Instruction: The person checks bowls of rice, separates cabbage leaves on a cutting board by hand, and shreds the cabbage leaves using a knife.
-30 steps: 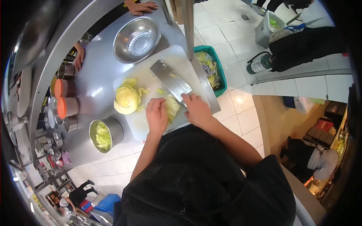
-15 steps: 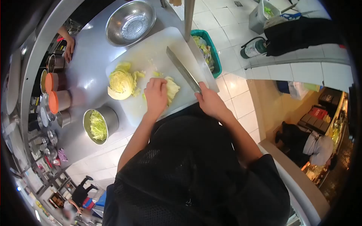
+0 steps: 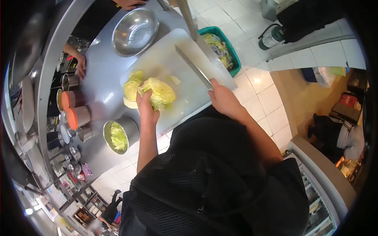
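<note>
My left hand (image 3: 147,112) grips a chunk of cabbage (image 3: 159,93) over the left part of the white cutting board (image 3: 188,96), thumb on top and fingers mostly hidden. Right behind that chunk, partly covered by it, sits a cut cabbage (image 3: 131,87). My right hand (image 3: 225,98) is closed around the handle of a large kitchen knife (image 3: 191,65), its blade pointing away over the board's right side. Small leaf scraps lie on the board. Left of the board, a metal pot (image 3: 133,129) holds shredded cabbage (image 3: 118,136).
A metal bowl (image 3: 121,33) stands behind the board. Containers with orange lids (image 3: 73,118) line the table's left side. Another person's hand (image 3: 81,65) rests at the table's far edge. On the floor to the right are a green basket (image 3: 235,59) of leaves and a fire extinguisher (image 3: 271,38).
My left hand has moved left from the small leaf piece and now holds a cabbage chunk beside the cut cabbage. The knife stays in my right hand. The view has shifted slightly.
</note>
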A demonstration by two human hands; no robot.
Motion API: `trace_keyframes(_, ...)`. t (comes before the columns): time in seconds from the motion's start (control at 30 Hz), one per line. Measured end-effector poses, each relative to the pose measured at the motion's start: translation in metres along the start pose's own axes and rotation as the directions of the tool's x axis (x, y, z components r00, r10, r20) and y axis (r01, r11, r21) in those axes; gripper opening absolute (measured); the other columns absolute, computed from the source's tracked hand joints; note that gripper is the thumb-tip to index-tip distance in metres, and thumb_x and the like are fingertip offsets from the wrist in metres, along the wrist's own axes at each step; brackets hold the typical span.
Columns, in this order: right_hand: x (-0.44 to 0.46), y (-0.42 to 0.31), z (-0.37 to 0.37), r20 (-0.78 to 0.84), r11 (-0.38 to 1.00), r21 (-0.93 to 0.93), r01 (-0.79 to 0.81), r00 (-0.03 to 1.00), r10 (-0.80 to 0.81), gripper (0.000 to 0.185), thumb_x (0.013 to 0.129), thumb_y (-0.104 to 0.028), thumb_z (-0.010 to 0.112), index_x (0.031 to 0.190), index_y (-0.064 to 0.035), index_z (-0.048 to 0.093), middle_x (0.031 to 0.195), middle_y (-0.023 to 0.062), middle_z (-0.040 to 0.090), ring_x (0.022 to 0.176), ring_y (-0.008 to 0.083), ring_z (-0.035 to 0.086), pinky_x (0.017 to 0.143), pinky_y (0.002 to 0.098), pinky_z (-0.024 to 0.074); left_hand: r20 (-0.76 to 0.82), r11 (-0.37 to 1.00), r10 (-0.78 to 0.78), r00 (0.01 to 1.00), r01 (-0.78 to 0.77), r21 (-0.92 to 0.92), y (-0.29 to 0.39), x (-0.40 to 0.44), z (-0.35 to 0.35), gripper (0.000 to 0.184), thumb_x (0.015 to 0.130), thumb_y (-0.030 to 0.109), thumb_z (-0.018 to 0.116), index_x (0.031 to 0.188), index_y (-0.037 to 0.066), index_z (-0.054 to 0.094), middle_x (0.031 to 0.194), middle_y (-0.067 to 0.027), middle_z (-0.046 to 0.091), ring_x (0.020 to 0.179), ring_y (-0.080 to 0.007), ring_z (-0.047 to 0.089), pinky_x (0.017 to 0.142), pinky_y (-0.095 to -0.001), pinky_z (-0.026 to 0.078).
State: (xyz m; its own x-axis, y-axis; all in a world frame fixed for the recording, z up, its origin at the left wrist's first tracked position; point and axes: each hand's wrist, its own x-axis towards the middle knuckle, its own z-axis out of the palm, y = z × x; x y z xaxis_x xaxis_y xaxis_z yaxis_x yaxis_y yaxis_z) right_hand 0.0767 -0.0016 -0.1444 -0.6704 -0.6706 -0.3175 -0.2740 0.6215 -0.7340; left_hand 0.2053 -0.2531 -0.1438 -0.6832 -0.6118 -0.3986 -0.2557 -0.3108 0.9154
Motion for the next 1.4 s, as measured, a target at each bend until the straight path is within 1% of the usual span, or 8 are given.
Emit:
trace_keyframes(0.03,0.000,-0.001,0.000,0.001,1.000,0.001,-0.030,1.000,0.030,0.029,0.098,-0.016,0.055,0.120,0.0018,0.045,0.091,0.0305,0.066,0.089,0.0504,0.064,0.080,0.0590,0.0490,0.037,0.857,-0.102,0.994,0.107,-0.504,0.008,-0.004,-0.008,0.041,0.092,0.016,0.060,0.132,0.008,0.056,0.125,-0.0103,0.064,0.110,-0.0292,0.066,0.097,-0.0461,0.054)
trace_keyframes(0.2,0.003,-0.004,0.002,0.027,0.999,-0.034,-0.030,0.999,0.030,0.028,0.097,-0.015,0.057,0.116,0.0018,0.046,0.090,0.0307,0.066,0.089,0.0504,0.064,0.079,0.0589,0.0488,0.073,0.669,-0.175,0.982,0.173,-0.723,-0.003,-0.019,-0.001,0.043,0.094,0.016,0.059,0.135,0.003,0.051,0.126,-0.0108,0.064,0.116,-0.0281,0.064,0.101,-0.0448,0.053)
trace_keyframes(0.5,0.007,-0.017,0.000,0.074,0.997,-0.069,0.041,0.997,-0.036,0.035,0.094,-0.012,0.060,0.123,0.0021,0.045,0.090,0.0323,0.066,0.090,0.0510,0.064,0.080,0.0589,0.0487,-0.222,0.984,-0.165,0.961,0.145,-0.104,0.007,-0.015,0.030,0.060,0.101,0.025,0.052,0.156,0.010,0.034,0.151,-0.0101,0.045,0.133,-0.0251,0.049,0.109,-0.0447,0.039)
trace_keyframes(0.83,0.009,-0.010,-0.001,0.004,0.998,0.027,0.064,0.998,-0.065,0.043,0.094,-0.013,0.061,0.132,-0.0027,0.046,0.095,0.0277,0.067,0.091,0.0487,0.064,0.079,0.0582,0.0495,-0.093,0.978,-0.128,0.987,0.141,0.155,-0.021,-0.001,0.037,0.059,0.095,0.011,0.058,0.152,0.003,0.043,0.144,-0.0176,0.050,0.127,-0.0279,0.052,0.109,-0.0400,0.041)
trace_keyframes(0.93,0.012,-0.021,-0.003,-0.134,0.987,-0.094,0.128,0.981,-0.140,0.045,0.093,-0.013,0.063,0.136,-0.0103,0.050,0.105,0.0230,0.065,0.095,0.0449,0.064,0.079,0.0544,0.0507,-0.131,0.879,0.238,0.962,-0.156,0.450,-0.022,-0.003,0.039,0.050,0.093,0.004,0.057,0.142,0.003,0.053,0.131,-0.0183,0.058,0.121,-0.0310,0.055,0.108,-0.0423,0.041)
trace_keyframes(1.0,0.027,-0.015,0.002,-0.150,0.959,-0.225,0.171,0.967,-0.208,0.045,0.089,-0.013,0.067,0.133,-0.0148,0.055,0.109,0.0159,0.061,0.094,0.0411,0.064,0.080,0.0501,0.0523,0.105,0.544,0.632,0.768,-0.536,0.645,-0.018,0.005,0.042,0.032,0.089,-0.002,0.055,0.120,0.002,0.063,0.122,-0.0184,0.060,0.113,-0.0341,0.056,0.103,-0.0445,0.041)
trace_keyframes(1.13,0.042,-0.009,0.017,-0.138,0.913,-0.354,0.203,0.954,-0.266,0.041,0.087,-0.012,0.068,0.126,-0.0077,0.057,0.107,0.0183,0.058,0.105,0.0382,0.062,0.084,0.0486,0.0514,0.137,0.489,0.677,0.723,-0.581,0.651,-0.045,0.024,0.050,0.020,0.086,-0.005,0.054,0.102,0.003,0.062,0.112,-0.0177,0.060,0.106,-0.0362,0.054,0.097,-0.0444,0.041)
trace_keyframes(1.4,0.059,-0.020,0.068,-0.205,0.889,0.383,0.249,0.962,-0.181,0.024,0.081,-0.001,0.073,0.102,-0.0017,0.061,0.093,0.0112,0.065,0.072,0.0221,0.062,0.065,0.0346,0.0516,0.081,0.440,0.753,0.653,-0.591,0.676,-0.064,0.032,0.056,0.026,0.076,-0.008,0.053,0.096,0.005,0.062,0.107,-0.0134,0.056,0.104,-0.0344,0.050,0.093,-0.0445,0.039)
